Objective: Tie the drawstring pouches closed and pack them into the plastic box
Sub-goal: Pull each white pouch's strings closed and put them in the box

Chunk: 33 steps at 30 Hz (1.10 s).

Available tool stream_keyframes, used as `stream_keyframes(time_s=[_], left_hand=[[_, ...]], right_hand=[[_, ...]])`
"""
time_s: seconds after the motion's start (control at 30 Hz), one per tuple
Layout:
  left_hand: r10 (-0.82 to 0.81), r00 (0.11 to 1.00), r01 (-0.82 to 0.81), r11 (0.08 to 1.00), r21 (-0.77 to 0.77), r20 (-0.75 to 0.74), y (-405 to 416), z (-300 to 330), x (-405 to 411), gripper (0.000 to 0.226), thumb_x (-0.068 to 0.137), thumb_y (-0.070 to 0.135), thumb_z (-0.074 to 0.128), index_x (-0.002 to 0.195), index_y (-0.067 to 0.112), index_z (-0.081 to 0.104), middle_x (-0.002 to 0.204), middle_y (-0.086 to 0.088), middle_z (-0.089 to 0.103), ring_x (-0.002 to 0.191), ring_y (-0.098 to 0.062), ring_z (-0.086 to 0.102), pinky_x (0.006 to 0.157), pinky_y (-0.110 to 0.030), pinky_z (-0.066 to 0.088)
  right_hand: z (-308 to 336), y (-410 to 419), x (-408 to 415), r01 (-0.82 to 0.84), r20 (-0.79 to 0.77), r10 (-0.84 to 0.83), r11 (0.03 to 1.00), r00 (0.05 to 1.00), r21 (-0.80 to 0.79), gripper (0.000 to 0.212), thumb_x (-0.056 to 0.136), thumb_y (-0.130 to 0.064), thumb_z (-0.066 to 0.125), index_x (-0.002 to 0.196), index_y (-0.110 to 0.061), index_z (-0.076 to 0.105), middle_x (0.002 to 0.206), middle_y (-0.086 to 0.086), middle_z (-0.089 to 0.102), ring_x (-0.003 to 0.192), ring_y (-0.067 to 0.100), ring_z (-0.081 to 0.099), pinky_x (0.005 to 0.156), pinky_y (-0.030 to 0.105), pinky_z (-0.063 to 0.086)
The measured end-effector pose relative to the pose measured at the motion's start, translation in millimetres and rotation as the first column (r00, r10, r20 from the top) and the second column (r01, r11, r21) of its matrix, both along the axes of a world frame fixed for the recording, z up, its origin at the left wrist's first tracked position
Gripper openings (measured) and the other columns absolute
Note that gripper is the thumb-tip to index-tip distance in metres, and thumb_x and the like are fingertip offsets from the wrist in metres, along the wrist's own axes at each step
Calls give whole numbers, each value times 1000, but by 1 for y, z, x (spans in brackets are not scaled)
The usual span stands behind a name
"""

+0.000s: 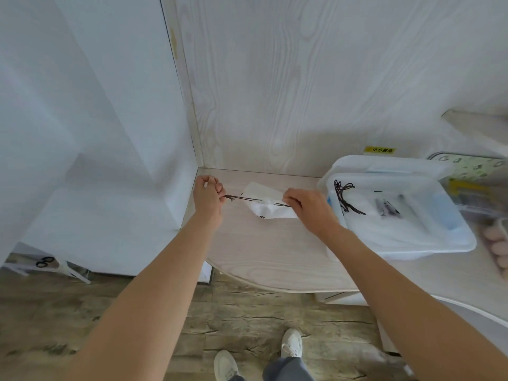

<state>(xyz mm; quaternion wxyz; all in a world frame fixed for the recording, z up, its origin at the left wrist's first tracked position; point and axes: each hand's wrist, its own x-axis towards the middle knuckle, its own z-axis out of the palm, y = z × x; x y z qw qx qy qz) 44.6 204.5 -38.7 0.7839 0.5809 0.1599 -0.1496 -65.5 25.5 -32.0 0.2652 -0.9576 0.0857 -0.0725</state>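
I see the white pouch (270, 206) on the tabletop (264, 251) just left of the plastic box (395, 204), drawstring (244, 199) taut sideways, left hand (207, 195) pinching its end, right hand (308, 207) nearer the box, gripping the pouch mouth.

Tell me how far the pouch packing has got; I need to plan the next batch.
Done: the plastic box already holds at least one white pouch with dark cords. In hand: the left hand pulls the dark drawstring out sideways while the right hand pinches the white pouch on the table. Left: knot it and put it in the box.
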Motion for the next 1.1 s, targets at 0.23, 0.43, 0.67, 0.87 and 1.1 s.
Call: stream_keyframes(time_s=[0.23,0.43,0.67,0.87,1.1], left_hand=[[-409,886,226,792,568,219,2,9,-11,27,90,1,34,77,16,53,62,3,45,55,-13,37,46,-19,29],[-888,429,176,264,948,167,1,14,-18,18,90,21,57,93,6,67,88,-3,44,80,-16,45,66,-24,33],[-855,477,-353,29,935,206,-4,16,-32,8,65,22,70,58,26,70,115,-2,58,110,-29,49,97,-56,30],[-884,467,-82,0,997,39,-11,34,-35,20,88,22,44,81,17,62,89,-1,62,88,-22,52,81,-34,35],[-525,851,520,843,139,1,-18,41,-46,29,91,13,48,62,14,50,64,2,71,67,-14,64,72,-24,45]], right_hand=[[8,0,3,-168,-143,106,820,984,-547,11,88,-2,51,87,-11,59,81,5,63,75,27,59,74,31,36],[17,10,1,-169,-199,54,765,978,-621,9,92,-8,49,96,-9,57,96,6,60,92,26,55,84,30,33],[22,27,0,224,-208,-281,939,937,-262,18,88,-13,47,87,-9,65,91,8,49,84,26,47,75,32,37],[27,31,1,411,-326,-311,859,893,305,22,82,-9,52,62,0,52,59,12,45,57,20,38,53,28,28],[33,36,-13,433,-336,-323,304,885,848,24,90,-14,54,66,-13,55,62,4,61,57,12,55,57,20,41]])
